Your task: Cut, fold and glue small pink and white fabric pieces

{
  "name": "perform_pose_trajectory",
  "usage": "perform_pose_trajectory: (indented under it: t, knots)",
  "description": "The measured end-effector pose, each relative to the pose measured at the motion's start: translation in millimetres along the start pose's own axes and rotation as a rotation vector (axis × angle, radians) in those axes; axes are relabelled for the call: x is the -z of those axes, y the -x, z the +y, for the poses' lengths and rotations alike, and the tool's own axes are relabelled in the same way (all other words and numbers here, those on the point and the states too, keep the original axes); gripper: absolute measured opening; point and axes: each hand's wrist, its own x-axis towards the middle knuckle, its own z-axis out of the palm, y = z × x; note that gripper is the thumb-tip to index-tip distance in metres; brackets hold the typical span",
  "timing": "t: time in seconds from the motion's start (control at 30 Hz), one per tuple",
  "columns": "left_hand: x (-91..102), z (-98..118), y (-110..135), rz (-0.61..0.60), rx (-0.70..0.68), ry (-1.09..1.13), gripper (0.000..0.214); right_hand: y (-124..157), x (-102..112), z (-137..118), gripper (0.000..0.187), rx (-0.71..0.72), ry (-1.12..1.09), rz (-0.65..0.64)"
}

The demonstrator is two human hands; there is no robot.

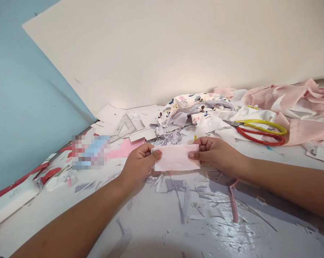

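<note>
Pink piece (pixel 176 158) between both grips (pixel 141 159) (pixel 213 152)

A sewing or craft workspace is suggested: the tabletop (pixel 156 225) is littered with offcuts (pixel 175 185) around the left hand (pixel 139 159), a triangular set square (pixel 120 128) is seen beyond it, and large-handled scissors (pixel 258 120) and heaped pink cloth (pixel 280 95) are laid beyond the right hand (pixel 211 154).

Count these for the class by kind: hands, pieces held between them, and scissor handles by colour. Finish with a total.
Hands: 2, left hand and right hand
Held: 1 pale piece
Yellow: 1 yellow scissor handle
Red: 1 red scissor handle
Total: 5
</note>
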Motion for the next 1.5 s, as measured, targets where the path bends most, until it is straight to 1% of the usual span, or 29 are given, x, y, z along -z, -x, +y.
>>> perform_pose_trajectory:
  t: [0.1,0.23,0.37,0.47,0.6,0.8,0.9,1.03,1.1,1.2,1.27,1.37,1.5]
  knots:
    - [0.3,2,0,-0.012,0.001,-0.023,0.023,0,0,1,0.026,0.014,-0.003,0.004]
    - [-3.1,8,2,-0.039,0.032,-0.168,0.029,0,1,2,0.028,0.022,-0.01,0.004]
    - [-4.6,9,1,0.02,-0.019,-0.22,0.029,1,2,2,0.027,0.059,-0.071,-0.033]
    - [-2.7,5,-1,0.024,-0.038,-0.207,0.029,0,2,0,0.027,0.062,-0.068,-0.02]
    - [-1.6,3,-2,-0.007,-0.024,-0.154,0.027,-1,1,0,0.029,0.048,-0.037,0.041]
    - [-3.2,3,-1,-0.007,0.01,-0.078,0.028,-4,2,3,0.024,0.055,0.013,0.075]
    - [-0.8,-1,-3,0.002,0.011,-0.13,0.031,-5,3,5,0.021,0.056,0.03,0.063]
    - [1.8,-6,-5,0.024,-0.024,-0.177,0.032,-3,3,5,0.015,0.061,-0.111,-0.012]
    - [1.0,-6,-5,0.012,-0.026,-0.16,0.03,-2,2,4,0.017,0.057,-0.101,-0.014]
    - [-1.5,-5,-3,-0.025,0.005,-0.135,0.031,0,0,4,0.023,0.027,0.028,0.027]
    - [-2.9,-3,-2,-0.046,0.025,-0.135,0.031,0,-1,4,0.026,0.027,0.076,0.036]
    - [-3.2,-3,-2,-0.033,0.02,-0.119,0.029,1,-1,4,0.027,0.044,0.088,0.04]
    - [0.3,-8,-6,-0.021,-0.003,-0.116,0.029,3,-2,3,0.029,0.031,0.077,0.047]
